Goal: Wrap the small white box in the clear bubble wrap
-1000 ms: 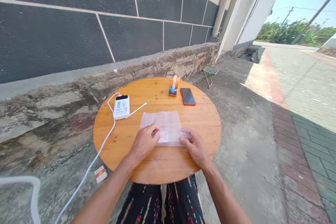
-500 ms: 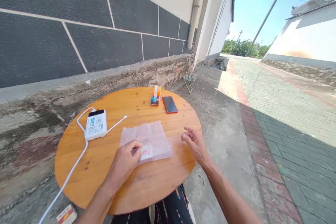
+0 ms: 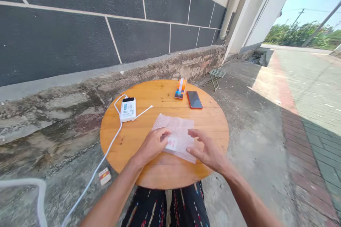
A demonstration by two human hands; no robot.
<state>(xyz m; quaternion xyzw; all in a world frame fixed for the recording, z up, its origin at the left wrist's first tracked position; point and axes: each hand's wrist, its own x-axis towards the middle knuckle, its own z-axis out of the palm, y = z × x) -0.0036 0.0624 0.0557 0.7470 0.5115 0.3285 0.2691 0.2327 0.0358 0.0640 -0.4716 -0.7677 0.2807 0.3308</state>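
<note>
A thin pinkish plastic bag (image 3: 178, 129) with a red-and-white label lies flat on the round wooden table (image 3: 133, 138). My left hand (image 3: 153, 144) presses its fingertips on the bag's near left part, beside the label. My right hand (image 3: 209, 151) hovers over the bag's near right corner with fingers spread, holding nothing. Whether it touches the bag is unclear.
A white power bank (image 3: 128, 109) with a white cable (image 3: 106, 154) lies at the table's left. An orange tape dispenser (image 3: 180, 89) and a red-cased phone (image 3: 194, 99) sit at the far side. A folding stool (image 3: 215, 76) stands beyond; a small box (image 3: 104, 176) lies on the ground.
My right hand came back from the right and now hovers over the bag's corner. The bag has turned slightly. The view swung back to the right.
</note>
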